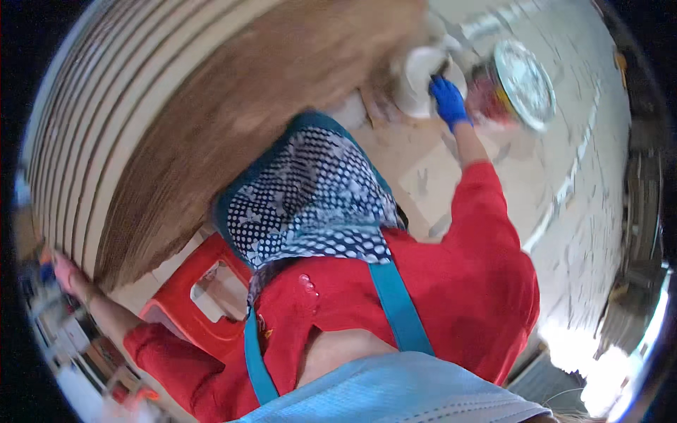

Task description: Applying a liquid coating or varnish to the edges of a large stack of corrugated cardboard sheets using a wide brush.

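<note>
My right hand (449, 102), in a blue glove, reaches over a white tub (416, 84) on the floor. Its fingers are closed round something small and dark, too blurred to name. Close beside the tub stands a bucket (525, 83) with a white-smeared top and a reddish side. Far to the left, my left hand (65, 273) is stretched out at the near end of a stack of long boards (92, 183); its fingers are small and unclear at the picture's rim. A wide brown surface (233, 120) lies along the stack, between my two arms.
A red plastic stool (180, 303) stands at my left side. My dotted apron (310, 190) covers my lap. White smears mark the pale floor (564, 190) on the right. Stacked flat pieces (640, 204) line the right edge, and mixed items crowd the lower left.
</note>
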`<control>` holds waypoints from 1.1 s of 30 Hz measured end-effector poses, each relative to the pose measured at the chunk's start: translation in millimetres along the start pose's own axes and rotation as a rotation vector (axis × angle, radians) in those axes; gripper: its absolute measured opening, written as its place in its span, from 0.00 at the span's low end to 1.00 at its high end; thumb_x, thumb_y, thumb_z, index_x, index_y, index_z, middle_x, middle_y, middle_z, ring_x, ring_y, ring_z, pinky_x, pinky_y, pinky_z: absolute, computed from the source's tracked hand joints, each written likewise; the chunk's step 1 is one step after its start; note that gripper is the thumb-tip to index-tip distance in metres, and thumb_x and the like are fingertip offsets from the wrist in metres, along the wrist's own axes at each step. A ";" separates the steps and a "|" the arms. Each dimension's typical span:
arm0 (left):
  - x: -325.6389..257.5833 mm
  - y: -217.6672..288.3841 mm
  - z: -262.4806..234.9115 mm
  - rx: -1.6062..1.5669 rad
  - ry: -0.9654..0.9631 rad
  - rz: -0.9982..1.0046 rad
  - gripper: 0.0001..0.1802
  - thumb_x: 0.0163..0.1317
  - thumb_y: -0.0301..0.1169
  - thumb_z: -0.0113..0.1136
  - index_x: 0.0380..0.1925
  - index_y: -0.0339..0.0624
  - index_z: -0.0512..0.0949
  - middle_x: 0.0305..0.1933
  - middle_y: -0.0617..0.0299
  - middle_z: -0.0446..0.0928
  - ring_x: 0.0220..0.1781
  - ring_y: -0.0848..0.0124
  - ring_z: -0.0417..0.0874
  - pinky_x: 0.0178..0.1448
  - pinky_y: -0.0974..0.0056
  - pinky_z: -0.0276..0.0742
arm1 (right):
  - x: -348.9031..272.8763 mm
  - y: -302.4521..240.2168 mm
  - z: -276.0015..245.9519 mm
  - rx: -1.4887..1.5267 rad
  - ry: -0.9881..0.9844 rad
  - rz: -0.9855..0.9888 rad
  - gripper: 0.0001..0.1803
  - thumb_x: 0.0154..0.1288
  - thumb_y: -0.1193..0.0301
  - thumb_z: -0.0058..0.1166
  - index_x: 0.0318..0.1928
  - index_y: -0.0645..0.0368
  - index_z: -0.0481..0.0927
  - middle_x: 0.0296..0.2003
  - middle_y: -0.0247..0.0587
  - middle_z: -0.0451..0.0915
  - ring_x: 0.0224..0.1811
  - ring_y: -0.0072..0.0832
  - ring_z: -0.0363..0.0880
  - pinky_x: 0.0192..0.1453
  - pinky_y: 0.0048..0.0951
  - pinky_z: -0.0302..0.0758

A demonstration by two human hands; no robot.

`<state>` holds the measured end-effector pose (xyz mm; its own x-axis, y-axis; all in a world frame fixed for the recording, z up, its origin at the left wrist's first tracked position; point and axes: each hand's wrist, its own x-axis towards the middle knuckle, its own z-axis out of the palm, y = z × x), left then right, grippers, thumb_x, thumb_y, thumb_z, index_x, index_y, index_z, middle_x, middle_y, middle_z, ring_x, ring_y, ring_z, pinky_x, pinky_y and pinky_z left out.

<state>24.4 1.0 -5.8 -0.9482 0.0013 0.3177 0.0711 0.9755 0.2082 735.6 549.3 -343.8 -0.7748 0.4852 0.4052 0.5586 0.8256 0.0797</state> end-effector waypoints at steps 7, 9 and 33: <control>158.0 -119.8 7.3 -0.294 -0.309 0.041 0.31 0.58 0.49 0.33 0.51 0.34 0.60 0.51 0.51 0.66 0.53 0.65 0.65 0.54 0.65 0.60 | 23.8 -13.9 -52.6 0.309 -0.023 0.206 0.19 0.51 0.78 0.44 0.47 0.56 0.68 0.46 0.50 0.67 0.50 0.41 0.63 0.52 0.38 0.60; 154.0 -85.3 39.5 -0.228 -0.208 -0.009 0.36 0.54 0.54 0.35 0.51 0.34 0.61 0.52 0.50 0.64 0.55 0.63 0.63 0.56 0.63 0.57 | 52.8 -18.9 -100.3 0.199 0.049 0.120 0.16 0.51 0.78 0.45 0.43 0.59 0.71 0.46 0.47 0.69 0.46 0.39 0.68 0.49 0.32 0.65; 101.0 -17.9 32.0 -0.243 0.078 -0.035 0.44 0.44 0.63 0.38 0.52 0.37 0.60 0.55 0.47 0.60 0.58 0.59 0.60 0.59 0.62 0.53 | 396.6 -293.2 -267.1 1.224 0.196 -0.229 0.08 0.52 0.73 0.48 0.28 0.64 0.77 0.23 0.35 0.76 0.22 0.16 0.70 0.24 0.16 0.65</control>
<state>-82.6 -9.3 -7.0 -0.9254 -0.0575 0.3746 0.1198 0.8933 0.4331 343.5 422.7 36.8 -0.7018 0.3319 0.6304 -0.3035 0.6612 -0.6860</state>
